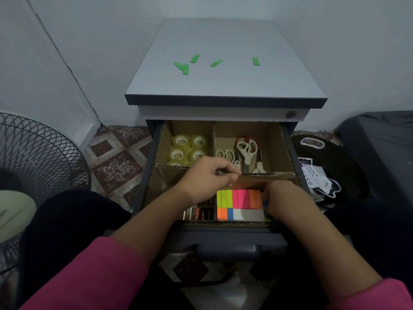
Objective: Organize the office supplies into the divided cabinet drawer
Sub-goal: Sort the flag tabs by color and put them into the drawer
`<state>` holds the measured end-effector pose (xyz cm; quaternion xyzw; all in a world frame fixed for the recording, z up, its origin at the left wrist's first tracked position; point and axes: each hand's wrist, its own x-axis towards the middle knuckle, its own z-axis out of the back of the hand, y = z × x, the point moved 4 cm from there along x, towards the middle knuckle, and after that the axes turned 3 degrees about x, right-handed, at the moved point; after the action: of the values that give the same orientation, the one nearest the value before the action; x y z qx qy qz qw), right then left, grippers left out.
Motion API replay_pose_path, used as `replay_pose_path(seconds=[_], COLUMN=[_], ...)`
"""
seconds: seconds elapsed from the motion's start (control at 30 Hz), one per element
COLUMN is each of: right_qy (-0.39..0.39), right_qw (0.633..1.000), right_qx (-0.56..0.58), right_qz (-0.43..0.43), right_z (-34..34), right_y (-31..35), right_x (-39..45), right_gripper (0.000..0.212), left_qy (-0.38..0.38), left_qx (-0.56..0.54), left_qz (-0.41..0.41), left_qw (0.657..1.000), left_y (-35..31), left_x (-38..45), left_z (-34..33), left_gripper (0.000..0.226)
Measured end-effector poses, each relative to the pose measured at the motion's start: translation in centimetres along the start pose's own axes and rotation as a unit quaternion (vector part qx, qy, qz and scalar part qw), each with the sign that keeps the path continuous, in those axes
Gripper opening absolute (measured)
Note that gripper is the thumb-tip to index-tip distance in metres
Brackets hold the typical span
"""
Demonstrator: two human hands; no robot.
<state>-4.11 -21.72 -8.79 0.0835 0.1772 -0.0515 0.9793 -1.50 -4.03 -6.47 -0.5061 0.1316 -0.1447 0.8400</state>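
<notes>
The cabinet drawer (pixel 228 237) stands open, lined with cardboard dividers (pixel 213 139). Clear tape rolls (pixel 187 148) fill the back left compartment and several scissors (pixel 245 151) lie in the back right. Coloured sticky notes (pixel 240 204) sit in the front right compartment, and small dark cylinders (pixel 196 214) in the front left. My left hand (pixel 210 177) pinches the top edge of the middle cross divider. My right hand (pixel 288 198) reaches down at the right of the sticky notes, with its fingers hidden. Several green strips (pixel 194 58) lie on the cabinet top (pixel 223 86).
A black floor fan (pixel 33 164) stands at the left. At the right a dark round bag (pixel 335 166) holds loose papers (pixel 312 177), beside a dark box (pixel 380 135). Walls close in behind the cabinet. My knees flank the drawer.
</notes>
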Motion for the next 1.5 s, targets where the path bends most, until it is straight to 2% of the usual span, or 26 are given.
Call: replay_pose_path(seconds=[0.1,0.17,0.2,0.27,0.33,0.4,0.53,0.63,0.73,0.8,0.93,1.1,1.3,1.5], right_qy=[0.004,-0.001,-0.002,0.008,0.019,0.022,0.034,0.049,0.081,0.094,0.097,0.088,0.081,0.076], right_qw=[1.0,1.0,1.0,1.0,1.0,0.999,0.998,0.992,0.969,0.96,0.966,0.981,0.988,0.989], right_qx=[0.001,0.007,0.007,0.004,0.007,0.015,0.046,0.12,0.234,0.263,0.238,0.163,0.097,0.066], right_qz=[-0.007,-0.01,-0.009,-0.012,-0.016,-0.019,-0.014,0.007,0.013,0.016,0.041,0.065,0.085,0.111], right_z=[0.1,0.2,0.2,0.4,0.4,0.7,1.9,2.6,1.8,0.9,-0.2,-0.3,-0.6,-1.0], right_y=[0.2,0.1,0.1,0.2,0.3,0.3,0.4,0.5,1.1,1.7,3.0,3.6,3.7,3.9], right_x=[-0.3,-0.3,-0.4,-0.6,-0.6,-0.5,-0.8,-1.3,-1.2,-0.9,-0.5,-0.3,-0.1,0.2], right_gripper=[0.017,0.016,0.015,0.014,0.01,0.008,0.014,0.014,0.009,0.011,0.018,0.01,0.033,0.03], left_qy=[0.031,0.099,0.134,0.165,0.169,0.172,0.171,0.179,0.184,0.19,0.203,0.198,0.197,0.19], left_qx=[0.018,0.083,0.161,0.329,0.412,0.448,0.444,0.441,0.439,0.438,0.445,0.44,0.438,0.447], left_qz=[-0.024,-0.06,-0.083,-0.126,-0.163,-0.175,-0.177,-0.166,-0.161,-0.155,-0.147,-0.142,-0.142,-0.141], left_qw=[0.999,0.99,0.974,0.921,0.88,0.86,0.861,0.864,0.865,0.865,0.86,0.864,0.866,0.863], left_y=[-0.8,-1.5,-1.7,-1.8,-1.8,-1.7,-1.5,-1.1,-1.0,-0.8,-0.4,-0.4,-0.6,-1.0], left_x=[-0.5,-1.0,-1.2,-1.4,-1.5,-1.6,-1.3,-1.2,-1.1,-1.0,-1.0,-1.0,-0.9,-1.1], left_z=[0.1,-0.2,-0.5,-1.1,-1.6,-2.0,-2.1,-2.3,-2.4,-2.5,-2.6,-2.5,-2.4,-2.5], left_gripper=[0.021,0.027,0.028,0.024,0.018,0.017,0.017,0.016,0.016,0.016,0.015,0.017,0.016,0.018])
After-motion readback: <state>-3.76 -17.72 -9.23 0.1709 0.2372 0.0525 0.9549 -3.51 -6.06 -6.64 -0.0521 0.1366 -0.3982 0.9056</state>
